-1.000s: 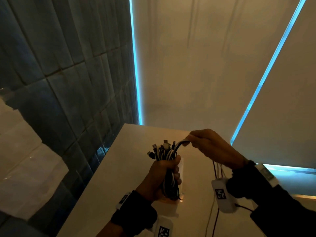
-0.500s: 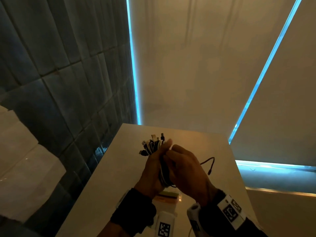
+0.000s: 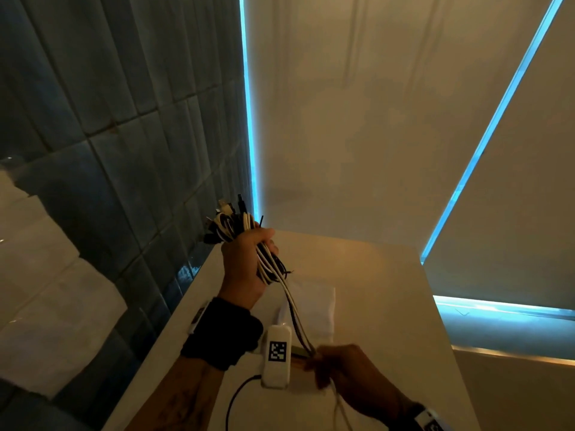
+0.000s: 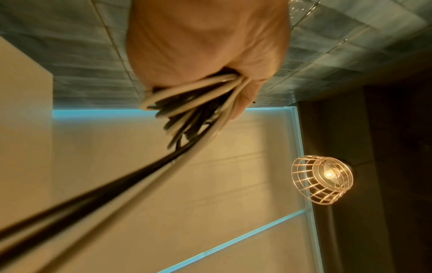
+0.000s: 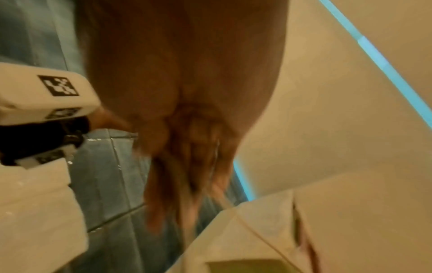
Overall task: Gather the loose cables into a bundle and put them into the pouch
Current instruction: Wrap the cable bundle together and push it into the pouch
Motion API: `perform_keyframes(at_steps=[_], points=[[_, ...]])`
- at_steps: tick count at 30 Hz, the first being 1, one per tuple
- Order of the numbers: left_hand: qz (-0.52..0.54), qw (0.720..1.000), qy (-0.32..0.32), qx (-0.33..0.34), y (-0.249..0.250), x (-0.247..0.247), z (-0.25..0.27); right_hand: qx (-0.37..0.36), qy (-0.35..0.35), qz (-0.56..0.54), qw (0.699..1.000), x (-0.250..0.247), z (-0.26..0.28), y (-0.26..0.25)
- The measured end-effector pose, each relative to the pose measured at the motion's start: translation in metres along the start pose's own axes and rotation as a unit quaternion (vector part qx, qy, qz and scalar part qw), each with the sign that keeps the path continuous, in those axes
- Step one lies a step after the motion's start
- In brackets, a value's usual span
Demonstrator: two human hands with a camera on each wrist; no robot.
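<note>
My left hand (image 3: 249,259) grips a bundle of black and white cables (image 3: 230,225), held up above the far left of the white table (image 3: 389,306). Plug ends stick out above the fist. In the left wrist view the folded loops (image 4: 187,103) hang from the palm. A few black and white tails (image 3: 292,309) run taut from the bundle down to my right hand (image 3: 336,368), which is blurred and holds them near the table's front. A clear pouch (image 3: 317,303) lies flat on the table beneath the tails. It also shows at the lower right of the right wrist view (image 5: 257,240).
A dark tiled wall (image 3: 124,150) runs along the table's left edge. Pale blinds with blue light strips (image 3: 485,135) stand behind and to the right. A wire-cage lamp (image 4: 325,177) hangs overhead. The white wrist camera (image 3: 277,353) sits between my hands.
My hands were together on the bundle. The left hand has since lifted it up and away, and the right hand has drawn back toward me along the tails, pulling them straight.
</note>
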State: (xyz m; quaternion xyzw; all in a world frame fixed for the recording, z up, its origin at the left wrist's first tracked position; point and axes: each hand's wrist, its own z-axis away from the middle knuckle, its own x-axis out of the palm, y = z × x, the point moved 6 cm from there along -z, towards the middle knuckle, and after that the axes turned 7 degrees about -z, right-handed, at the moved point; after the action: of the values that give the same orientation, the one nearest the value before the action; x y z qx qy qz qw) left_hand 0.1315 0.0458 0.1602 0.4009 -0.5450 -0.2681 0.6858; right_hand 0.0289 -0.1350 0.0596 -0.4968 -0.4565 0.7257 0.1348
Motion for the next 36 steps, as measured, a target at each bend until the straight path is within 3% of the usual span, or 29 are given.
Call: perform_keyframes(at_steps=[2, 4, 7, 11, 17, 22, 30, 36], points=[[-0.022, 1.000, -0.011, 0.012, 0.000, 0.000, 0.001, 0.040, -0.048, 0.039, 0.997, -0.007, 0.004, 0.018], [-0.034, 0.999, -0.020, 0.016, -0.001, 0.002, 0.002, 0.006, 0.022, -0.002, 1.000, -0.034, 0.003, 0.011], [-0.052, 0.998, -0.031, 0.020, -0.008, 0.008, 0.008, -0.040, 0.125, -0.158, 0.979, -0.064, -0.003, -0.028], [-0.083, 0.995, -0.022, 0.051, -0.014, 0.020, 0.020, -0.035, 0.119, -0.234, 0.964, -0.053, -0.022, -0.066], [-0.067, 0.994, 0.037, 0.083, -0.012, 0.012, 0.022, -0.043, 0.153, -0.423, 0.892, -0.032, -0.024, -0.074], [-0.046, 0.998, 0.030, 0.025, -0.022, 0.013, 0.024, -0.111, 0.113, -0.385, 0.909, -0.014, -0.030, -0.073], [0.069, 0.987, -0.070, -0.123, -0.031, 0.034, 0.041, -0.127, 0.040, -0.181, 0.974, -0.025, -0.032, -0.046], [0.077, 0.967, -0.171, -0.171, -0.027, 0.044, 0.055, -0.113, 0.008, -0.072, 0.991, -0.030, -0.032, -0.029]])
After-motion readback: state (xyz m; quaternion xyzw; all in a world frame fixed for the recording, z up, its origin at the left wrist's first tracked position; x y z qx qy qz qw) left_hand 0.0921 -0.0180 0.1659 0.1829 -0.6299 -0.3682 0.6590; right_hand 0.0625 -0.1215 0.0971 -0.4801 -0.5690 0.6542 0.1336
